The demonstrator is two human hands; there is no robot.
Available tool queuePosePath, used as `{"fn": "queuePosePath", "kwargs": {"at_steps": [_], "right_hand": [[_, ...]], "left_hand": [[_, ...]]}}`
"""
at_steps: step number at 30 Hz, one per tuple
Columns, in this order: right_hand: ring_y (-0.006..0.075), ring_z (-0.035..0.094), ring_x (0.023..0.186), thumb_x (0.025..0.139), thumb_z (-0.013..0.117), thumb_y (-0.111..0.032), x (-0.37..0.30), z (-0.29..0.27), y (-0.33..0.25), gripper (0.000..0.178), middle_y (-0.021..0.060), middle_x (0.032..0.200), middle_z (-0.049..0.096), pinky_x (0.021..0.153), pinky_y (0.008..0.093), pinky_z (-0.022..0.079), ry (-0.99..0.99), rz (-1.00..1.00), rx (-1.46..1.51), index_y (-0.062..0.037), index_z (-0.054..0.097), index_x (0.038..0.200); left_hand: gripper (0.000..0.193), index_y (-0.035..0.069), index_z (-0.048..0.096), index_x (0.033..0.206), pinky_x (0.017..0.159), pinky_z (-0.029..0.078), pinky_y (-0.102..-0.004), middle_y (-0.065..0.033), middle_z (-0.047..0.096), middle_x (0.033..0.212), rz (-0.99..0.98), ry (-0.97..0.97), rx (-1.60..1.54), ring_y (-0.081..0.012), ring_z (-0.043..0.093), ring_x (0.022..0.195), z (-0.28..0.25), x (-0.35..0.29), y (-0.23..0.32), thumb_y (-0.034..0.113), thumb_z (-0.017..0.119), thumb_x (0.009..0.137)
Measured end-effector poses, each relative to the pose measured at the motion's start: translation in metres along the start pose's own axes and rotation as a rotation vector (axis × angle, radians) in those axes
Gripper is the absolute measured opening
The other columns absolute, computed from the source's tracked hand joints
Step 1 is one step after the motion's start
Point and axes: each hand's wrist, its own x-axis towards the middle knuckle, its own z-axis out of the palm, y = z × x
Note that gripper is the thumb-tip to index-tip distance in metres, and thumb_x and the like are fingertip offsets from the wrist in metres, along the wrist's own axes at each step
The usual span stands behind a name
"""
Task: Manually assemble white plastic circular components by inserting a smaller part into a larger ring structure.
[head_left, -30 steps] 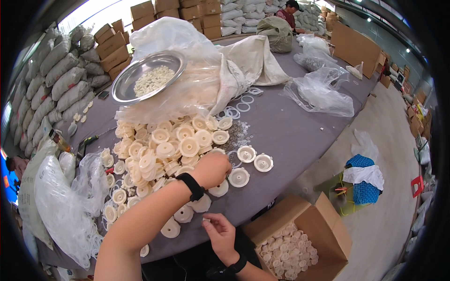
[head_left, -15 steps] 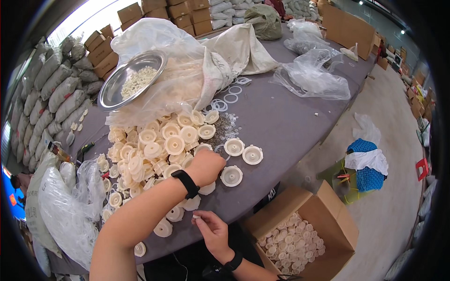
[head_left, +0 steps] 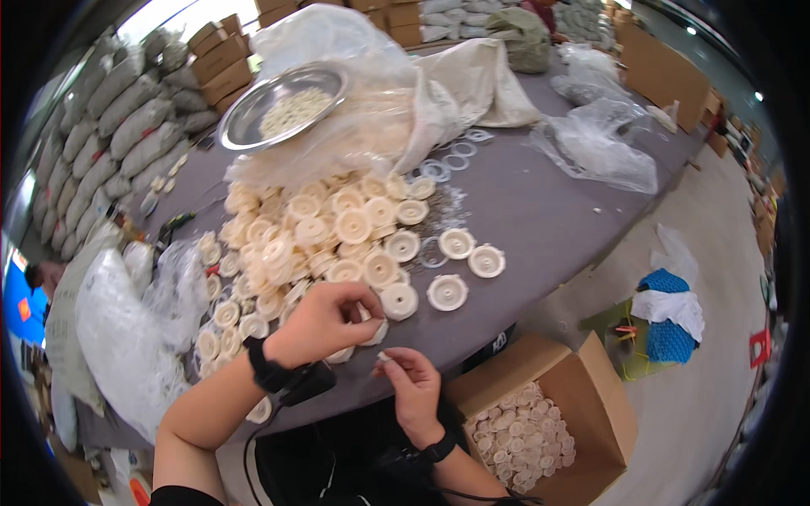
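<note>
Near the table's front edge, my left hand point(head_left: 336, 317) is closed in a pinch; what its fingertips hold, if anything, is too small to make out. A cream round plastic cap point(head_left: 376, 334) shows just under those fingers, partly hidden. To its right my right hand point(head_left: 415, 395) pinches a small white piece point(head_left: 384, 357) between thumb and fingers. Beyond my left hand spreads a heap of cream plastic caps point(head_left: 310, 230). Apart from it, three caps lie face up, one of them a cap with a ring-like rim point(head_left: 447, 293).
A steel bowl point(head_left: 232, 126) of small white pieces tilts on plastic bags behind the heap. Flat white rings point(head_left: 456, 160) and tiny washers lie beside it. An open carton point(head_left: 601, 396) of caps stands below the table edge, right. A clear plastic bag point(head_left: 122, 337) slumps at left.
My left hand has drawn back from the right side of the heap toward me, nearer my right hand. The right hand keeps its small white piece. The whole view has shifted slightly.
</note>
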Motion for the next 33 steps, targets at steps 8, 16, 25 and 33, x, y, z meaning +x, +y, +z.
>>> {"fn": "queuePosePath", "kwargs": {"at_steps": [8, 16, 25, 33], "right_hand": [[0.0125, 0.06, 0.076, 0.082, 0.059, 0.002, -0.027, 0.042, 0.029, 0.013, 0.0066, 0.084, 0.062, 0.071, 0.0237, 0.048, -0.196, 0.21, -0.075, 0.0009, 0.058, 0.095], [0.0087, 0.055, 0.078, 0.082, 0.058, 0.003, -0.03, 0.062, 0.044, 0.017, 0.0039, 0.086, 0.059, 0.072, 0.0203, 0.044, -0.22, 0.174, -0.197, 0.0021, 0.057, 0.099], [0.0126, 0.06, 0.077, 0.083, 0.058, 0.002, -0.028, 0.057, 0.041, 0.015, 0.0071, 0.085, 0.061, 0.074, 0.0233, 0.047, -0.193, 0.158, -0.253, 0.0023, 0.058, 0.097], [0.0106, 0.058, 0.082, 0.083, 0.058, 0.004, -0.026, 0.052, 0.041, 0.018, 0.0063, 0.088, 0.06, 0.077, 0.0214, 0.045, -0.208, 0.187, -0.222, 0.0038, 0.056, 0.101]], "left_hand": [[0.009, 0.002, 0.06, 0.084, 0.052, 0.039, -0.0178, 0.0017, 0.058, 0.072, -0.217, 0.449, -0.171, -0.0023, 0.049, 0.057, -0.036, -0.133, -0.087, 0.004, 0.061, 0.075], [0.013, 0.004, 0.066, 0.085, 0.06, 0.045, -0.0291, -0.0079, 0.057, 0.073, -0.071, 0.358, 0.187, -0.0176, 0.055, 0.064, -0.07, -0.127, -0.109, 0.007, 0.059, 0.074], [0.012, 0.007, 0.065, 0.074, 0.062, 0.049, -0.0396, -0.0126, 0.062, 0.07, -0.099, 0.167, 0.781, -0.0295, 0.061, 0.068, -0.058, -0.078, -0.118, 0.016, 0.059, 0.07], [0.009, 0.007, 0.062, 0.072, 0.061, 0.049, -0.0394, -0.0115, 0.061, 0.072, -0.07, 0.191, 0.802, -0.0298, 0.061, 0.069, -0.067, -0.082, -0.116, 0.013, 0.057, 0.071]]}}
